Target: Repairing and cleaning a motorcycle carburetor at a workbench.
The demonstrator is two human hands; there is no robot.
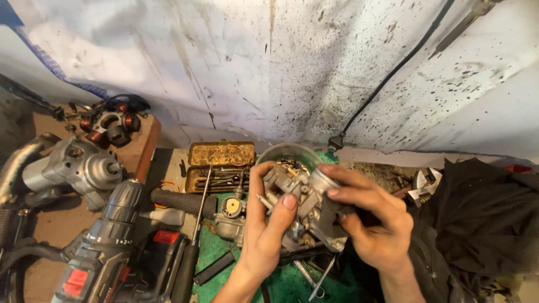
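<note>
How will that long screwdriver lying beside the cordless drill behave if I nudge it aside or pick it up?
The screwdriver has a thin straight metal shaft, so it should stay stiff. Its rounded dark handle probably lets it roll if pushed sideways, though the cordless drill and green mat beside it may stop it. The handle end likely outweighs the tip.

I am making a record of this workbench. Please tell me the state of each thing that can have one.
Grey metal carburetor: lifted off the bench, held in both hands.
Left hand: gripping the carburetor.
Right hand: gripping the carburetor.
Rusty yellow tin box: open, tools inside.
Black cordless drill: lying on its side.
Long black-handled screwdriver: lying flat.
</note>
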